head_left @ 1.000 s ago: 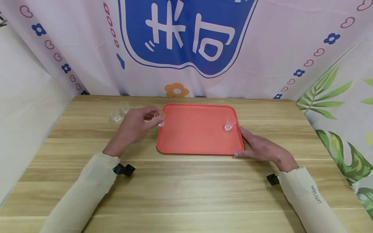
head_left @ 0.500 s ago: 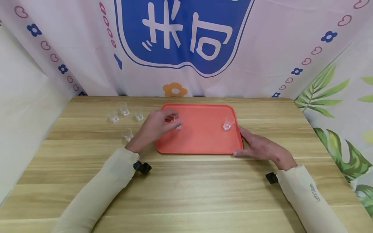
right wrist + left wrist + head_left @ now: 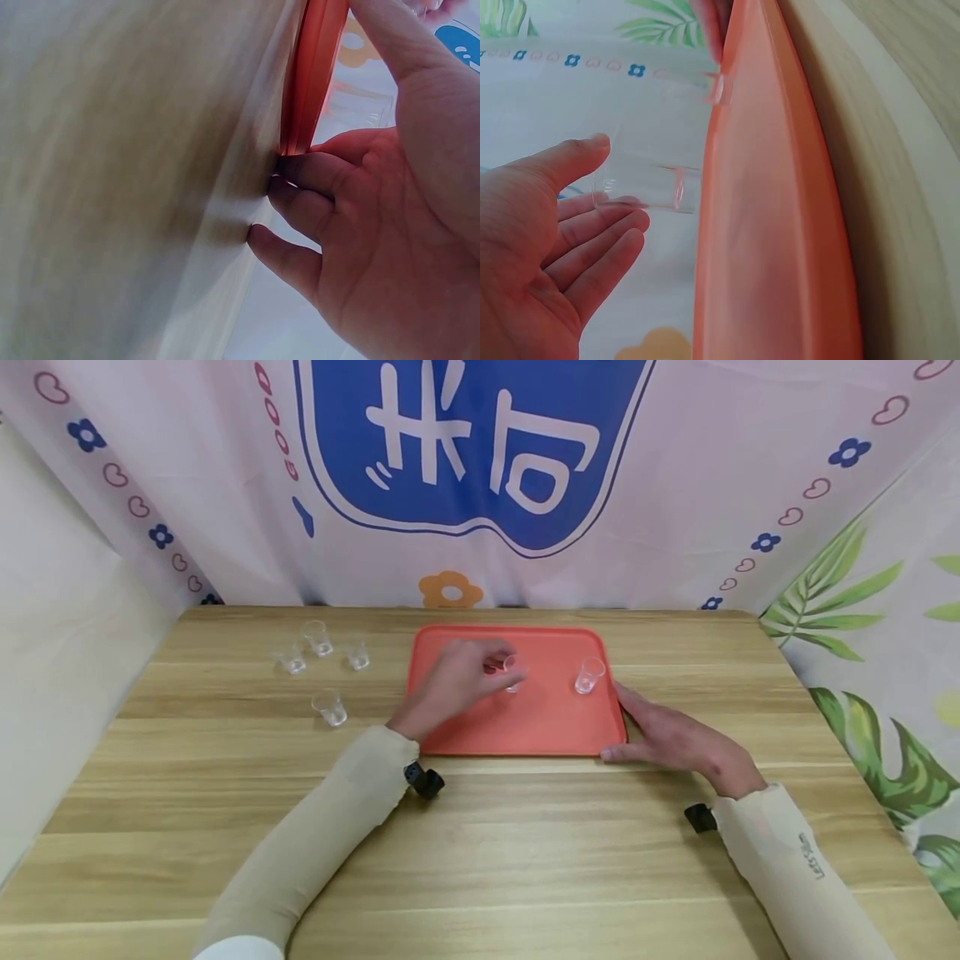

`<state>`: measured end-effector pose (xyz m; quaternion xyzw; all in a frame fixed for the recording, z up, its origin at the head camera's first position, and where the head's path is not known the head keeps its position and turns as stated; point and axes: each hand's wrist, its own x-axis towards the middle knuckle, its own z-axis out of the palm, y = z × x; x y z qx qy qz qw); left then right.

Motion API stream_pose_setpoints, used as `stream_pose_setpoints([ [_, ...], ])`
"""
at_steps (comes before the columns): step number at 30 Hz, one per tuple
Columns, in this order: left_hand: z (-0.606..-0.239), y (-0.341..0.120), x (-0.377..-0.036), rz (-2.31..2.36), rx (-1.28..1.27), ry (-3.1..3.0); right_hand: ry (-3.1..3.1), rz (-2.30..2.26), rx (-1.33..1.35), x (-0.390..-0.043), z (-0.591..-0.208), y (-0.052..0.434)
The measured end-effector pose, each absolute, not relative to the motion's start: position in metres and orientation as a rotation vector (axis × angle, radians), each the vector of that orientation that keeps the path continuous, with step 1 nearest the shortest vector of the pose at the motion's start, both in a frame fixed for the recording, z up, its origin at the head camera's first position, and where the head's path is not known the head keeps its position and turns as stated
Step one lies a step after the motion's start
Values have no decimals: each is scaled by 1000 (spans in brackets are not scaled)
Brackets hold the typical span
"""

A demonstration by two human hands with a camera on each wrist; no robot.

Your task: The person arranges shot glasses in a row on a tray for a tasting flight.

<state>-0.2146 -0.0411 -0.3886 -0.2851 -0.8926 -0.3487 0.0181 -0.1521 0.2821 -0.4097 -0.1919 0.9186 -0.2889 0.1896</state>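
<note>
My left hand [image 3: 491, 667] hovers over the middle of an orange tray [image 3: 465, 735] and pinches a small clear cup [image 3: 514, 675] between thumb and fingers. The left wrist view shows that cup [image 3: 656, 189] between the thumb and fingertips of the left hand [image 3: 619, 180], just off the tray [image 3: 765, 225]. A second clear cup [image 3: 590, 675] stands on the tray's right side. My right hand [image 3: 633, 727] rests on the table against the tray's front right corner, thumb along the front edge. Seen from the right wrist, the right hand [image 3: 330, 142] has its fingers touching the tray [image 3: 315, 75] rim.
Several clear cups stand on the wooden table [image 3: 525, 860] left of the tray: three in a cluster [image 3: 317, 637] at the back and one [image 3: 330, 707] nearer to me. Printed cloth walls [image 3: 675, 485] close the table's back and sides.
My left hand has carried the clear cup rightward from the tray's left edge to over its middle. The right hand has stayed at the tray's corner.
</note>
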Motion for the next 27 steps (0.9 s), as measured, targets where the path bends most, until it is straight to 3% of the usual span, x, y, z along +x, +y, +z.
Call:
stream_pose_setpoints([
  [12, -396, 5, -226, -1100, -887, -2818, 2582, -797, -521, -154, -409, 283],
  [27, -408, 29, -233, -1235, -902, -2822, 2570, -813, -554, -154, -411, 282],
])
